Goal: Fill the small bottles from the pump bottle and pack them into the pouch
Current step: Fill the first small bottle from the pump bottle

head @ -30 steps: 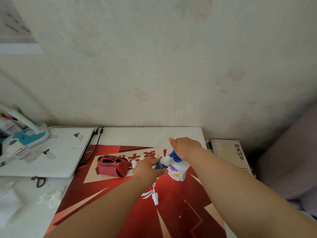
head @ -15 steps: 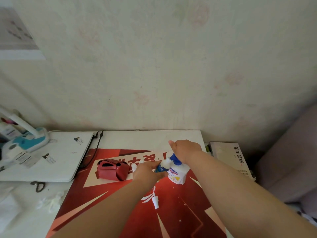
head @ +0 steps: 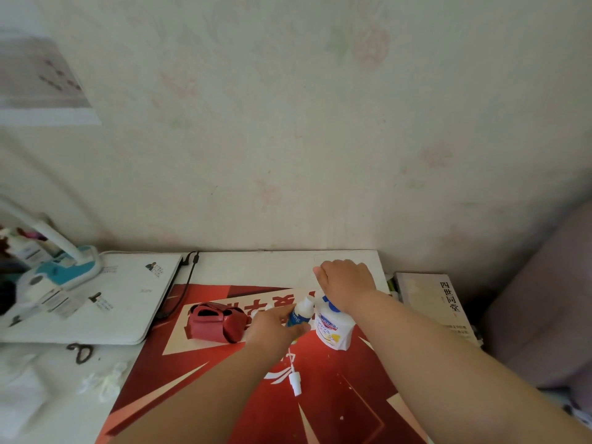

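A white pump bottle (head: 333, 328) with a blue pump head stands on the red poster (head: 320, 395). My right hand (head: 346, 282) lies over the pump head, fingers curled down around it. My left hand (head: 272, 328) grips a small blue-and-white bottle (head: 299, 314), tilted with its mouth under the pump spout. A white spray cap with its tube (head: 295, 381) lies loose on the poster in front of my hands. The red pouch (head: 217, 322) sits open to the left of my left hand.
A white laptop (head: 112, 299) lies at the left with a black cable (head: 185, 293) beside it. A desk lamp base (head: 64, 274) stands far left. Scissors (head: 80, 350) and crumpled tissue (head: 105, 379) lie at the front left. A book (head: 432, 302) lies at the right.
Both hands and bottles keep the same pose. The view has tilted up a little, so the table sits lower in the frame.
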Available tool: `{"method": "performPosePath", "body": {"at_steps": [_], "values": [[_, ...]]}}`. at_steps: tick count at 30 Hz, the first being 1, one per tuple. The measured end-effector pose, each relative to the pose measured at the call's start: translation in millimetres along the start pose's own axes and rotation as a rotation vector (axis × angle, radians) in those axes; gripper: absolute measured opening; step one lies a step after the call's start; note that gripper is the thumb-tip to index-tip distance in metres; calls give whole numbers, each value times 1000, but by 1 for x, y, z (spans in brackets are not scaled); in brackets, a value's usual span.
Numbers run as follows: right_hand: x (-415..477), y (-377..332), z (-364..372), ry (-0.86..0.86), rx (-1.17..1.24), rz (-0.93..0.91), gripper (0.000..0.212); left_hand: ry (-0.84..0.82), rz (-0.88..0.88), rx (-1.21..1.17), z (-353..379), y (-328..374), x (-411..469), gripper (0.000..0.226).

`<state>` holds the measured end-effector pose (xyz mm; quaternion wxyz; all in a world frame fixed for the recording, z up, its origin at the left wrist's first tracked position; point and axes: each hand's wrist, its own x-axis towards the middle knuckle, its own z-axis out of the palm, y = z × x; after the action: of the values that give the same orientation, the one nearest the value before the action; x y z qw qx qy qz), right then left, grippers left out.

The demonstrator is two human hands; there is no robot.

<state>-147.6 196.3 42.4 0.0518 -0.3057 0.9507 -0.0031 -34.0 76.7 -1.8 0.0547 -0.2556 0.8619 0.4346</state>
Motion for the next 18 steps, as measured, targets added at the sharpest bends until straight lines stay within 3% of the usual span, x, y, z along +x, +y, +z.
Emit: {"method": "performPosePath", "body": {"at_steps": [4, 8, 11, 18], "values": [[-8, -5, 4, 140, 15, -135, 37, 34, -40, 2, -4, -8, -4, 53], [-23, -17, 16, 299, -122, -381, 30, 67, -62, -1, -13, -19, -9, 53], [-32, -26, 26, 342, -163, -509, 38, 99, -92, -22, -20, -27, -12, 48], [-42, -45, 51, 363, -99, -542, 46, 89, -74, -23, -27, -44, -17, 42]]}}
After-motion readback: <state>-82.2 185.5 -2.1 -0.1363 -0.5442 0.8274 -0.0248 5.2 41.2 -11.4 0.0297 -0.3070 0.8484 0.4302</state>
